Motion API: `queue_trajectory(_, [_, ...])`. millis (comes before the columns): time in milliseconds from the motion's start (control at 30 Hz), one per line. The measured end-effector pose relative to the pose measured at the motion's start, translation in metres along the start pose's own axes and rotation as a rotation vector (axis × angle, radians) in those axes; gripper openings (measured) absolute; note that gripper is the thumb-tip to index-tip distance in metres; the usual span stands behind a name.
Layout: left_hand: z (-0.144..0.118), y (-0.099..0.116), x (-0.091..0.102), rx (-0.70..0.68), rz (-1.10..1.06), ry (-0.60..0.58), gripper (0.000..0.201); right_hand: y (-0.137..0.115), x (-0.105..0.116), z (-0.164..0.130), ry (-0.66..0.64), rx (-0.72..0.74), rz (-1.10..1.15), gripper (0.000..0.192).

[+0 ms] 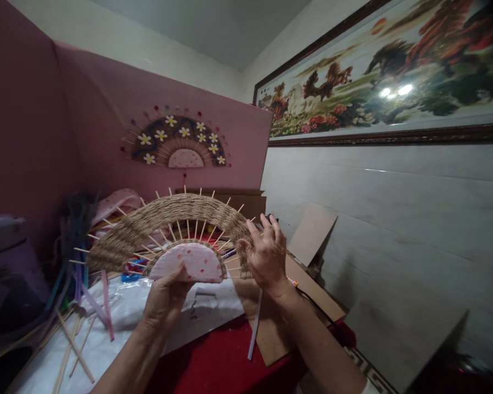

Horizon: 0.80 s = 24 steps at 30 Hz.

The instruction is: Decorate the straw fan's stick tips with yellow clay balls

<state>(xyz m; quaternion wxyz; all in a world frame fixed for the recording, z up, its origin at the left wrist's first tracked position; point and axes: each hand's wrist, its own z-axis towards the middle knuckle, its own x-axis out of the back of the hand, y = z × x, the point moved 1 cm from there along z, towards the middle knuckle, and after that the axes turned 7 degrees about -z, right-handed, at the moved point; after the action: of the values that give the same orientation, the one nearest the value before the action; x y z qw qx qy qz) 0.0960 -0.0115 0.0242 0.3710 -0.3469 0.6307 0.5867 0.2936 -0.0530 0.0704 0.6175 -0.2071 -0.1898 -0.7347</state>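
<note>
— What do we have in our hands?

— We hold a half-made woven fan (168, 227) upright in the middle of the view, above the table. It is a half circle: a pink dotted centre piece (191, 262) at the bottom, thin wooden sticks (188, 227) going out like rays, and a wide band of straw-coloured weaving across them. The stick ends stand out past the weaving.

— How do the hands sit on it?

— Our left hand (164, 298) is closed on the lower edge of the pink centre piece, thumb in front. Our right hand (266, 254) is at the right end of the woven band, fingers spread and a little bent; it touches the weaving, but we cannot tell if it really pinches it.

— And around it?

— Under the fan lies a white plastic sheet (123, 317) on a red cloth (222, 361). Loose sticks (76, 350) lie near on the left, coloured strips (76, 268) behind them. A flat cardboard piece (296, 312) is right of the hands. Far, on the pink wall (86, 109), hangs a finished fan with white flowers (176, 139). On the right wall is a long framed picture of horses (386, 71).
</note>
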Motion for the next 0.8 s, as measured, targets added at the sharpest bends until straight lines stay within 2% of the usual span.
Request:
queue_trajectory(167, [-0.001, 0.001, -0.001, -0.004, -0.018, 0.007, 0.022, 0.001, -0.001, -0.001, 0.006, 0.028, 0.009, 0.050])
queue_trajectory(367, [-0.001, 0.003, -0.002, -0.001, -0.039, 0.000, 0.021, 0.019, 0.002, -0.012, 0.203, -0.058, 0.111, 0.046])
queue_trajectory(500, [0.000, 0.004, -0.004, -0.011, -0.040, -0.018, 0.021, 0.032, 0.002, -0.027, 0.286, -0.132, 0.213, 0.043])
queue_trajectory(633, [-0.001, 0.005, -0.006, -0.025, -0.049, -0.022, 0.020, 0.036, 0.000, -0.046, 0.308, -0.149, 0.254, 0.041])
queue_trajectory(800, [-0.002, 0.006, -0.006, -0.021, -0.048, -0.035, 0.022, 0.030, -0.002, -0.064, 0.304, -0.092, 0.238, 0.038])
